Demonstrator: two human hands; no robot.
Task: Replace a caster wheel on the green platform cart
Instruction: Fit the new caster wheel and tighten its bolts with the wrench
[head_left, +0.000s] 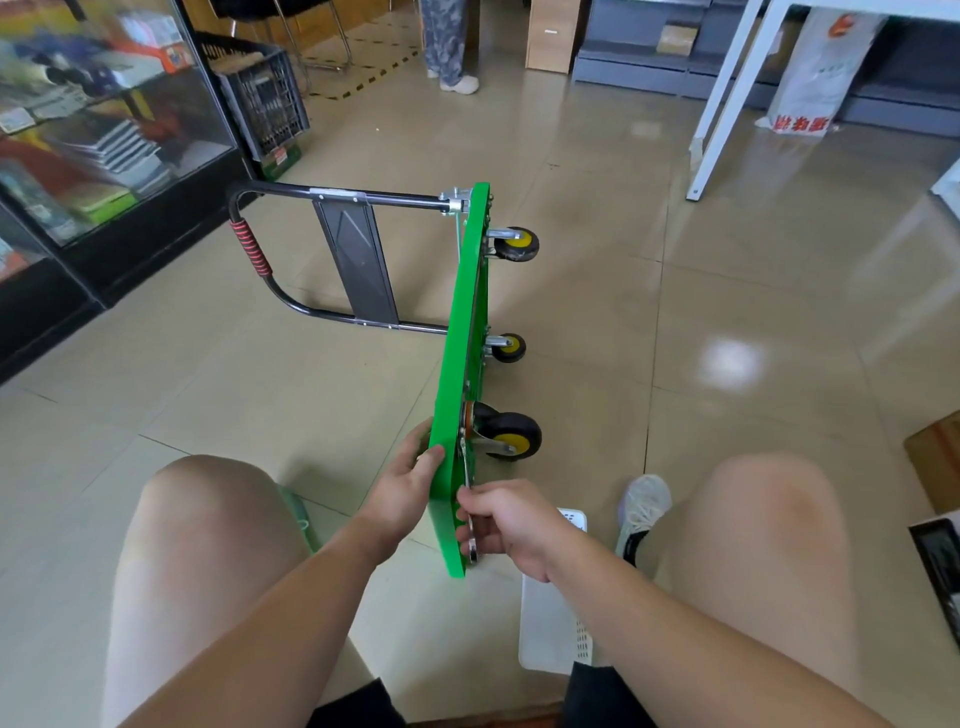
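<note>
The left grip (410, 478) clamps the green cart deck (467, 312) on edge so the right grip (504, 519), clutching a silver wrench (472, 551), reaches the black-and-yellow caster wheel (511, 434).

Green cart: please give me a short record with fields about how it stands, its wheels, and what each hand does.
cart: green platform cart tipped on its side on the floor, deck edge toward the camera
handle: handle unfolded, sticking out to the left
wheels: three visible on the right face; nearest caster is black and yellow
left hand: left hand grips the deck's near edge
right hand: right hand grips a wrench that reaches to the nearest caster's mount
nearby: white basket below the right arm
</note>
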